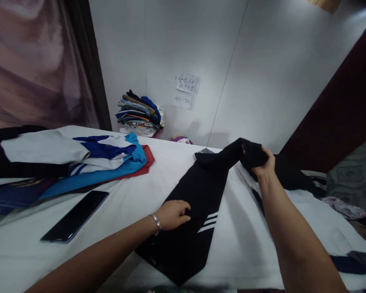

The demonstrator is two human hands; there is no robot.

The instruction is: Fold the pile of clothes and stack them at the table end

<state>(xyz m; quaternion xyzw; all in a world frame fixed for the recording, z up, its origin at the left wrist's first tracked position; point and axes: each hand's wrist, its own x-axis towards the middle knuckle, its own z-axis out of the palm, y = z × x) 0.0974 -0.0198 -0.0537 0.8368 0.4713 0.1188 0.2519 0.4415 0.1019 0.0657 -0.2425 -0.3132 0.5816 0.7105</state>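
The right hand [266,165] is closed around a bunched end of a black garment [198,191], thumb and fingers pressing the cloth between them and holding that end up off the white-covered table [167,162]. From this grip the fabric slopes down to the left and lies lengthwise over the middle of the table, its near end a blunt point by the front edge. Three white stripes [208,222] slant across its right side; whether it is trousers or a top cannot be told.

The left hand [172,215], with a silver bracelet [155,223] at the wrist, is over the left side of the same garment, left of the stripes. Its fingers are loosely curled, with a narrow gap between the tips of thumb and forefinger and no cloth visible in it; how firmly the hand presses on the fabric cannot be told.

A black smartphone [76,215] lies left of the left hand, just in front of a heap of clothes [106,156]. Beside the right forearm lies a white garment [317,219] with dark trim.
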